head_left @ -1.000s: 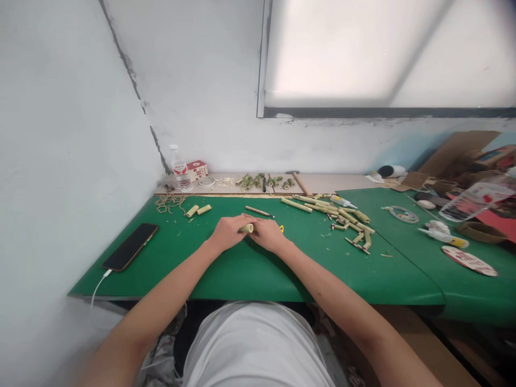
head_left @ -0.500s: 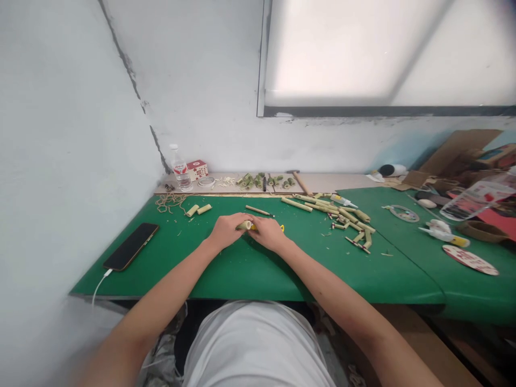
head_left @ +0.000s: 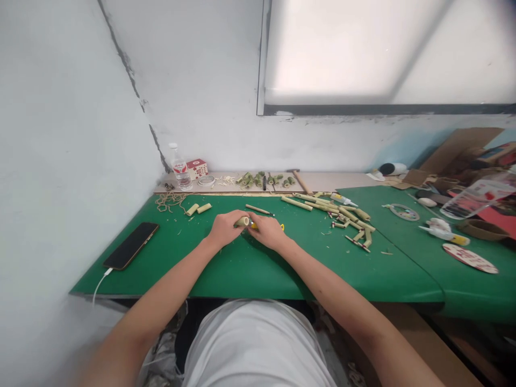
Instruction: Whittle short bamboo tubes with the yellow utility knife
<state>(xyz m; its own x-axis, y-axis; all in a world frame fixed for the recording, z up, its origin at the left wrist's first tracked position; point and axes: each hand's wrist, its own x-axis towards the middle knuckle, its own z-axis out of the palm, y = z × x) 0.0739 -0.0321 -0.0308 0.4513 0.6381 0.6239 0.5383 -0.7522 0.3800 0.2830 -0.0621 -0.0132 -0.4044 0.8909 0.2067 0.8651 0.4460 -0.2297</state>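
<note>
My left hand [head_left: 226, 227] is closed round a short bamboo tube [head_left: 242, 221], its hollow end facing right. Close beside it, my right hand [head_left: 266, 231] grips a yellow-handled utility knife [head_left: 281, 227]; most of the handle is hidden by my fingers. A bit of the knife's metal shows at the tube's open end, but I cannot tell whether it touches the tube. Small shavings lie on the green tabletop [head_left: 250, 274] around my hands. Just beyond them lies a thin brown stick [head_left: 260, 210] with a dark tip.
Two bamboo pieces [head_left: 198, 209] and tangled twine [head_left: 169, 201] lie back left, near a water bottle [head_left: 181, 171]. A phone [head_left: 132, 246] is at left. Bamboo lengths [head_left: 318, 203], small bamboo assemblies [head_left: 358, 239] and a glue bottle [head_left: 343, 200] are at right; a hammer [head_left: 302, 181] lies behind.
The bamboo tube's open end has turned a little more towards me, and my hands have parted slightly at the fingertips. The rest of the table looks unchanged.
</note>
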